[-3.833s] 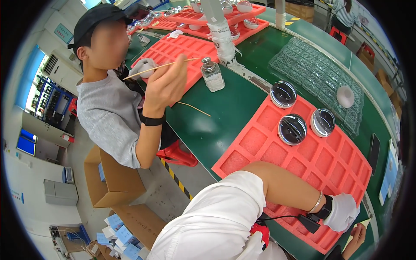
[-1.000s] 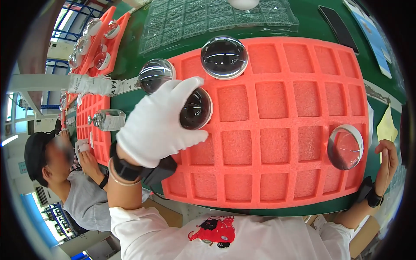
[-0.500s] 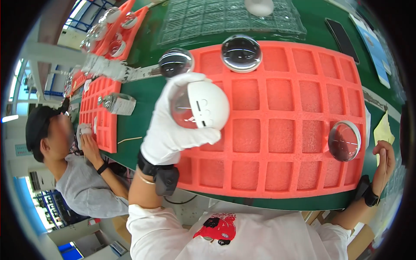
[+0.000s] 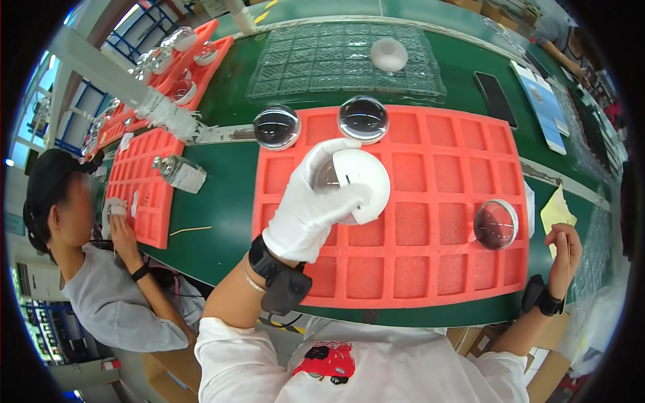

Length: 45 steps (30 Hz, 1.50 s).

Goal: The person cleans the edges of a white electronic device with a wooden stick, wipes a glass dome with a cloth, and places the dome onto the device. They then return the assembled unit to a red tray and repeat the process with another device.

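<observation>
My left hand, in a white glove, is closed round a dome with a smooth white half and a clear half. It hangs above a red foam tray of square pockets. My bare right hand is at the right, beside a piece of yellow paper; its fingers are curled together round what looks like a thin stick, partly hidden. One clear dome leans in the tray's right side. Two more clear domes, one and another, sit along its far edge.
A clear plastic blister tray lies at the back with a frosted white dome on it. A dark phone and a blue-white box are back right. At left stand a glass bottle, another red tray and a co-worker.
My view has shifted, so more of the table's far side shows. My left hand has turned the dome, and its thumb now lies across the white half. My right hand stays by the yellow paper.
</observation>
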Each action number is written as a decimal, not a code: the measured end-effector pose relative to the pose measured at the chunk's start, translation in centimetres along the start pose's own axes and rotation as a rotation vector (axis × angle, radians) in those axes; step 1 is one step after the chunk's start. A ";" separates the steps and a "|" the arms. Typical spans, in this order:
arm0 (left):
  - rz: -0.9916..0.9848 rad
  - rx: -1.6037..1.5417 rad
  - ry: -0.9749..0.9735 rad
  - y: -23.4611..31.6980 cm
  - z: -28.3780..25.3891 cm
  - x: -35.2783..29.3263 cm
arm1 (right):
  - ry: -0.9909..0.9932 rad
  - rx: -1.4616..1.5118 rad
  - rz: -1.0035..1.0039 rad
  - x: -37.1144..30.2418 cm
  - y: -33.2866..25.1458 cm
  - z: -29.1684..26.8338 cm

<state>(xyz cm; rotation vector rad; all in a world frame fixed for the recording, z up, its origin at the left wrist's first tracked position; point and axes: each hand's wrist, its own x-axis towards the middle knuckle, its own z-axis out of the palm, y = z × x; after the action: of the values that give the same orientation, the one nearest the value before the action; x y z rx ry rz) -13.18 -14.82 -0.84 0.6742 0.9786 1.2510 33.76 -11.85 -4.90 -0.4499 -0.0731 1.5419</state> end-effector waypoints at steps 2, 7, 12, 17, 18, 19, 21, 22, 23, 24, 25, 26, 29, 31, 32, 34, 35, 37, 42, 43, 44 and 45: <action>0.306 0.497 -0.051 -0.4 0.6 0.4 | -0.175 -0.791 -0.290 -0.4 1.4 2.0; 0.337 0.731 -0.172 -0.5 4.3 0.7 | -0.453 -1.407 -0.518 0.4 4.8 4.5; -0.046 0.095 -0.247 -3.5 5.7 4.4 | -0.395 -1.392 -0.449 0.6 5.7 3.6; -0.314 -0.098 -0.290 -3.9 5.2 5.9 | -0.238 -1.341 -0.368 0.4 5.4 3.2; -0.363 -0.212 -0.363 -3.9 4.8 6.3 | -0.235 -1.325 -0.299 0.4 5.4 3.3; -0.415 -0.326 -0.426 -3.9 4.8 6.8 | -0.223 -1.316 -0.319 0.4 5.1 3.4; -0.409 -0.293 -0.349 -4.3 5.3 7.1 | -0.197 -1.304 -0.294 0.5 5.5 3.2; -0.397 -0.274 -0.255 -4.5 5.7 6.8 | -0.192 -1.297 -0.257 0.6 6.1 3.1; -0.384 -0.255 -0.152 -4.8 5.9 6.4 | -0.199 -1.282 -0.220 0.6 6.2 2.9; -0.390 -0.251 -0.106 -4.9 6.5 6.2 | -0.172 -1.299 -0.282 0.5 5.7 2.8; -0.336 -0.154 -0.050 -4.6 7.5 5.7 | -0.162 -1.308 -0.329 0.3 5.5 2.7; -0.287 -0.062 -0.002 -4.5 8.4 5.6 | -0.183 -1.335 -0.355 0.3 5.0 2.7; -0.307 -0.107 -0.069 -4.1 8.7 4.5 | -0.229 -1.391 -0.358 0.4 4.1 2.5; -0.357 -0.179 -0.058 -4.0 7.8 3.7 | -0.251 -1.427 -0.366 0.0 5.0 3.6; -0.408 -0.258 -0.086 -4.1 7.3 3.1 | -0.285 -1.474 -0.438 -0.9 6.1 4.4; -0.469 -0.336 -0.098 -4.6 7.1 1.8 | -0.333 -1.566 -0.593 -2.4 7.9 5.5; -0.460 -0.402 -0.062 -4.7 7.1 1.1 | -0.332 -1.565 -0.587 -3.0 8.7 5.7; -0.441 -0.533 0.003 -5.0 7.2 -0.2 | -0.792 -1.616 -0.671 -3.9 10.4 6.4; -0.468 -0.666 -0.074 -7.1 8.1 -3.7 | -1.337 -1.673 -0.873 -4.8 14.4 7.7; -0.495 -0.662 -0.048 -7.3 8.4 -4.2 | -1.336 -1.679 -0.878 -4.8 14.3 7.4; -0.522 -0.657 -0.021 -7.6 8.8 -4.7 | -1.363 -1.649 -0.793 -4.8 14.2 7.2; -0.544 -0.653 0.006 -7.8 9.2 -5.4 | -1.393 -1.616 -0.710 -5.0 14.1 7.2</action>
<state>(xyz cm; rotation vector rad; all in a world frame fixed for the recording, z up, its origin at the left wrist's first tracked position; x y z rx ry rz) -1.59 -20.90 -2.11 -0.1079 0.6323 0.9914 17.91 -15.51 -1.73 -0.3677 -2.3517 0.4984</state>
